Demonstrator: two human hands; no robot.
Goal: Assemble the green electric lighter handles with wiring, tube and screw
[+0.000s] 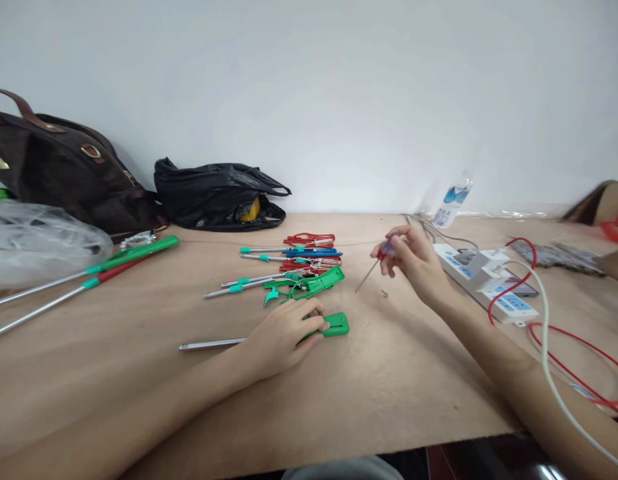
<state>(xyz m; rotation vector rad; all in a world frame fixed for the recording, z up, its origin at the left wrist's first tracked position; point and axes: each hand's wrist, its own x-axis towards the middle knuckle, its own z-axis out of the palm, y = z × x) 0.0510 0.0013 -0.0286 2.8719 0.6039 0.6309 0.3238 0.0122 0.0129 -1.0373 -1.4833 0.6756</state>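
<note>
Down in the lower middle of the frame, a green handle [341, 325] with a metal rod [211, 345] sticking out to the left is being held flat on the tabletop [403, 400], gripped under the curled fingers of the left hand [283, 337]. A screwdriver [386, 249] is pinched in the fingers of the right hand [413, 261], right of centre, with the tip angled down to the left, pretty well apart from the handle. A tiny metal piece [385, 293] has been left lying just below that hand, too small to make out properly.

Above the left hand, mid-frame, a bunch of similar bits is laid out: a green shell [325, 284], a teal trigger [271, 297], blue parts [316, 253] and red parts [311, 238], plus thin rods. Over on the right, a white power strip [513, 308] is crowded by plugs and cables. A black plastic bag [203, 193] and a dark brown bag [63, 173] are parked at upper left, against the wall.
</note>
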